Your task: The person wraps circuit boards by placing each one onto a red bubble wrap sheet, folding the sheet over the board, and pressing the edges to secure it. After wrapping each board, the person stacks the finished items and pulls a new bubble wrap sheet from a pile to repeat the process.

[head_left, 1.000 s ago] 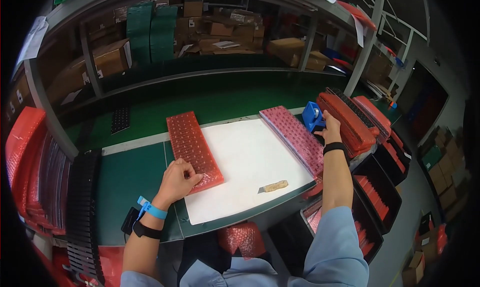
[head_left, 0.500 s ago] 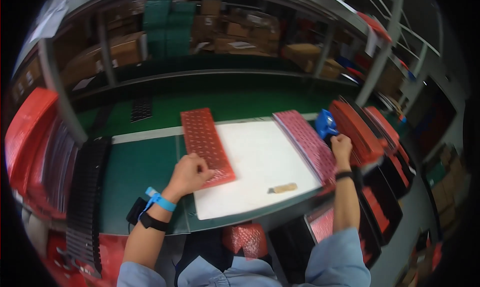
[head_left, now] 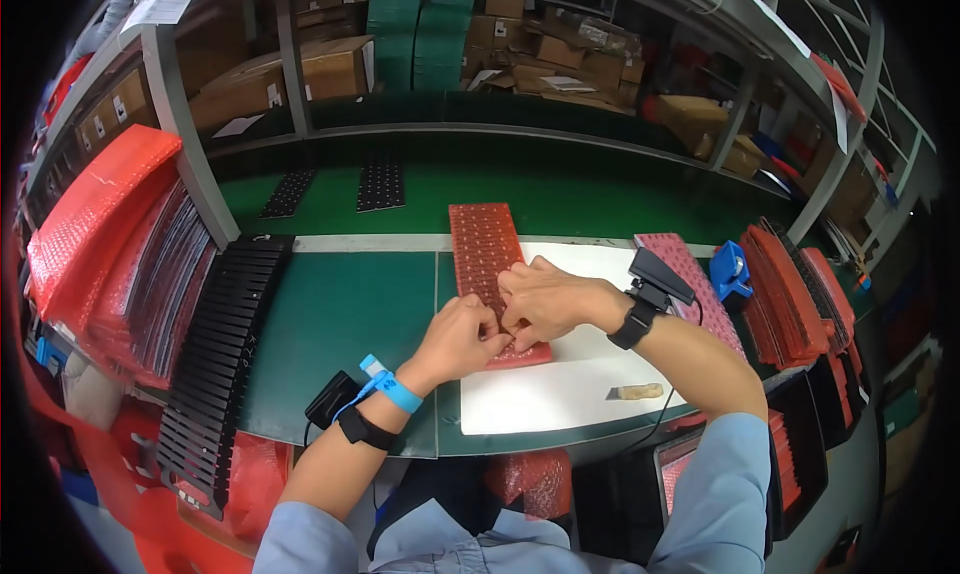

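Observation:
A long red bubble-wrapped packet (head_left: pixel 484 244) lies across the left edge of the white sheet (head_left: pixel 590 369), with a dotted pattern showing through. At its near end my left hand (head_left: pixel 458 339) is closed, thumb and fingers pinched against the wrap. My right hand (head_left: pixel 548 299) reaches over the packet from the right, fingers bent down close to the left fingertips. Anything small between the right fingers is hidden. A knife with a tan handle (head_left: pixel 640 391) rests on the sheet, right of the hands. Beyond the right forearm lies a pink bubble-wrapped packet (head_left: pixel 668 249).
A blue tape dispenser (head_left: pixel 731 272) stands beside red wrapped stacks (head_left: pixel 785 294) on the right. At left are a black slotted rack (head_left: pixel 222 349) and a tall red wrapped pile (head_left: pixel 110 199). Two dark perforated boards (head_left: pixel 380 184) lie on the green surface behind.
My right hand has come left from beside the blue dispenser to the packet's near end. My left hand stays at that end. The whole view has shifted, with things appearing further right.

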`<state>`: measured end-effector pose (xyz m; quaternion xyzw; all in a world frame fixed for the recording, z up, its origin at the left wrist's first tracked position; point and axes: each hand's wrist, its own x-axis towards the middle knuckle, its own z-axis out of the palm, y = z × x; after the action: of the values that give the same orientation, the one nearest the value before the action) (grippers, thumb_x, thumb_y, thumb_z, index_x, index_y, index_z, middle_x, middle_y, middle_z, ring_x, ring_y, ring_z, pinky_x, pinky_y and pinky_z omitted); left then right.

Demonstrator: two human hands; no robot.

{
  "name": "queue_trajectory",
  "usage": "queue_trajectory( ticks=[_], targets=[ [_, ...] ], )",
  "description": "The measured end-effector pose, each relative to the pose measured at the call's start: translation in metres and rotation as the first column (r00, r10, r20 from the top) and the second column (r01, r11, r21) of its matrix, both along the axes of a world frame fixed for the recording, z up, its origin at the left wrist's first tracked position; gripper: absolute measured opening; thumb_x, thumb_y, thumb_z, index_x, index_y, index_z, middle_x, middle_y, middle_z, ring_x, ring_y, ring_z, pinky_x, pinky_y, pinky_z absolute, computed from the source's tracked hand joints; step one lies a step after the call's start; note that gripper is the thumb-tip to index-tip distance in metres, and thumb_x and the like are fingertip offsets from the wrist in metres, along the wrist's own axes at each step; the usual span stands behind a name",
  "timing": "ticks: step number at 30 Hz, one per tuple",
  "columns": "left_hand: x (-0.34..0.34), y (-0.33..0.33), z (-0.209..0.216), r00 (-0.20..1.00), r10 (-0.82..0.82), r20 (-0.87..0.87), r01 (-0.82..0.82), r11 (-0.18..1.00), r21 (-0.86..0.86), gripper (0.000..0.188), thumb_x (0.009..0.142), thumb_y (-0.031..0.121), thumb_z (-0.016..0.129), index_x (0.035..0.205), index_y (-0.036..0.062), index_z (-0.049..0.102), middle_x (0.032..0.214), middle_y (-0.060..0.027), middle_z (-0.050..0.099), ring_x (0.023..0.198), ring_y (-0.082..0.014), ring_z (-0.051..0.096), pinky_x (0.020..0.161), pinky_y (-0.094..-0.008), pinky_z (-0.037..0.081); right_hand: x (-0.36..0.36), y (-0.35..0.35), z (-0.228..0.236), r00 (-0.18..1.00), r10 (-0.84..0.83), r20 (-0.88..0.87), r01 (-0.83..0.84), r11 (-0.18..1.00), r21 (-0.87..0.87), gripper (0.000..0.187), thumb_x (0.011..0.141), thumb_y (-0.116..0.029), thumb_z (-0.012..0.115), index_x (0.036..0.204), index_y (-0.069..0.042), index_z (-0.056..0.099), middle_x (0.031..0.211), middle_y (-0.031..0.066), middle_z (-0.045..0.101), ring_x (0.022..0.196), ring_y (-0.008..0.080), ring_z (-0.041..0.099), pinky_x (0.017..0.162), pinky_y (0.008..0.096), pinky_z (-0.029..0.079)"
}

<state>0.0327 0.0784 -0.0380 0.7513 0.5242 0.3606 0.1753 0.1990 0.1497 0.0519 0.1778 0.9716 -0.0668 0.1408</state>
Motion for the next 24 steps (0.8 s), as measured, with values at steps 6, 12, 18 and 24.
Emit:
queue_trajectory(
  ticks=[6, 12, 18, 24],
  targets=[
    [-0.003, -0.002, 0.007, 1.000, -0.010, -0.014, 0.010, 1.000, -0.025, 0.024, 0.075, 0.019, 0.077, 0.069, 0.0024, 0.062, 0.076, -0.0099, 0.057, 0.080, -0.0277, 0.057, 0.071, -0.0382, 0.046, -0.021, 0.020, -0.009, 0.997, 0.055, 0.061, -0.073, 0.934, 0.350, 0.040, 0.061, -0.050, 0.082, 0.065, -0.013, 0.069, 0.092, 0.0061, 0.058, 0.104, 0.0246, 0.049, 0.084, 0.0372, 0.035],
    [-0.005, 0.003, 0.004, 1.000, -0.024, -0.009, 0.024, 0.999, -0.047, 0.025, 0.075, 0.019, 0.078, 0.068, 0.0020, 0.061, 0.075, -0.0102, 0.056, 0.078, -0.0271, 0.057, 0.068, -0.0377, 0.047, -0.005, 0.051, 0.009, 0.981, -0.173, -0.093, 0.194, 0.924, 0.329, 0.051, 0.059, -0.051, 0.085, 0.082, -0.009, 0.068, 0.092, 0.0102, 0.059, 0.098, 0.0281, 0.054, 0.082, 0.0418, 0.040],
    [-0.005, -0.001, 0.002, 0.999, -0.039, 0.035, 0.039, 0.999, -0.024, 0.027, 0.076, 0.019, 0.079, 0.066, 0.0007, 0.061, 0.073, -0.0109, 0.057, 0.072, -0.0261, 0.057, 0.063, -0.0378, 0.046, 0.012, 0.035, -0.030, 0.950, -0.295, -0.106, 0.306, 0.946, 0.108, 0.061, 0.065, -0.049, 0.084, 0.102, -0.006, 0.062, 0.089, 0.0129, 0.062, 0.091, 0.0309, 0.060, 0.077, 0.0438, 0.048],
    [-0.006, 0.000, 0.000, 0.999, -0.026, 0.048, 0.026, 1.000, -0.004, 0.029, 0.075, 0.019, 0.080, 0.065, 0.0004, 0.061, 0.073, -0.0108, 0.058, 0.070, -0.0248, 0.058, 0.063, -0.0371, 0.047, -0.003, 0.042, -0.056, 0.330, -0.862, -0.385, 0.739, 0.490, -0.463, 0.065, 0.083, -0.048, 0.072, 0.114, 0.008, 0.057, 0.091, 0.0192, 0.067, 0.081, 0.0287, 0.067, 0.066, 0.0383, 0.053]
  ],
)
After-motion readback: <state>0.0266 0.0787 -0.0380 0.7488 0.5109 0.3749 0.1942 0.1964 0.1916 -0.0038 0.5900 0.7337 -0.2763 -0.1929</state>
